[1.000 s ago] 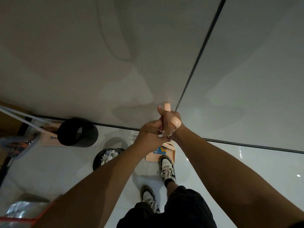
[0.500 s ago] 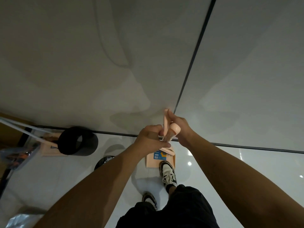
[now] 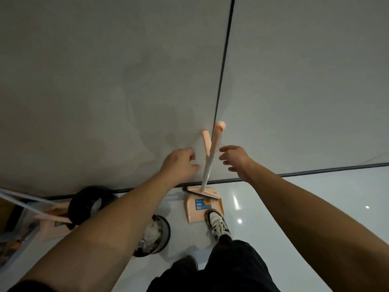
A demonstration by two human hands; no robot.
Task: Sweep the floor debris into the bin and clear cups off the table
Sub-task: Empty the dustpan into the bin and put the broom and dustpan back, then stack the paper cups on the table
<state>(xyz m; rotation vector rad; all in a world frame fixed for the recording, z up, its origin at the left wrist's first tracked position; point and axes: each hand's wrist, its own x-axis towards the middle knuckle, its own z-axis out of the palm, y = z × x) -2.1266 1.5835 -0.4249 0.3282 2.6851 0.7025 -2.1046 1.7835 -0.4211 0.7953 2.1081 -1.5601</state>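
1. Grey wall panels [image 3: 105, 81], split by a dark vertical seam, fill most of the view; glossy white floor [image 3: 294, 207] below.
2. Round bin [image 3: 156, 237] stands on the floor at lower left, holding crumpled white waste. No loose debris visible on the floor.
3. Peach dustpan [image 3: 195, 209] sits on the floor at the wall base, just beside a sneaker [image 3: 217, 225].
4. Broom [image 3: 210, 157] stands upright, head over the dustpan, handle tip leaning on the wall beside the dustpan handle [image 3: 206, 142].
5. Left hand [image 3: 179, 165] and right hand [image 3: 236, 160] flank the handles, fingers spread, touching neither.
6. Judgement: tools being parked. Confirm both handles rest stable against the wall before turning away; cups and bench not in view.
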